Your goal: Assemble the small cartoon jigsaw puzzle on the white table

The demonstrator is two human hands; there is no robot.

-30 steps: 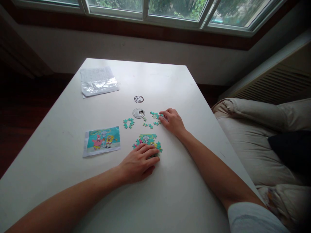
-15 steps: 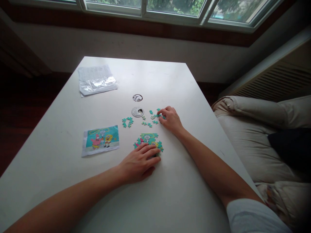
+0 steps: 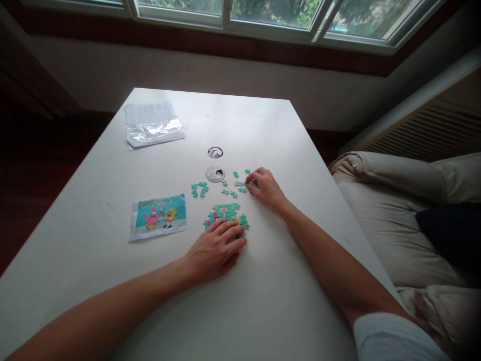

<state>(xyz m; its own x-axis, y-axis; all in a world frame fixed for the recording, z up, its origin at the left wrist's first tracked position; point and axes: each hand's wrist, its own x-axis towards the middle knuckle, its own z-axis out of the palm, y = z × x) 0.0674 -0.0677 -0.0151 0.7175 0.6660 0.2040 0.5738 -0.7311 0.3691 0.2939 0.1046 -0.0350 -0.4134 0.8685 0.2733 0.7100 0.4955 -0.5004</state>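
Note:
A partly joined jigsaw puzzle [image 3: 224,210] with cartoon figures on a teal ground lies in the middle of the white table. My left hand [image 3: 220,245] rests on its lower part, fingers stretched out and hiding that part. Beyond it to the right, my right hand [image 3: 263,185] has thumb and forefinger drawn together at a puzzle piece [image 3: 252,184], mostly covered by the fingers. Loose teal pieces [image 3: 233,194] are scattered just left of that hand. Another small group of pieces [image 3: 203,186] lies further left. A picture sheet [image 3: 160,218] shows the same cartoon figures.
Two round fittings, a metal-rimmed hole [image 3: 215,152] and a grey cap [image 3: 215,174], are set in the table [image 3: 93,210]. A clear plastic bag with paper [image 3: 155,125] lies at the back left. A beige sofa [image 3: 379,215] stands along the right side.
The joined puzzle has slid slightly left and turned a little under my left hand. My right thumb and forefinger have come closer together among the loose pieces. The view has shifted slightly.

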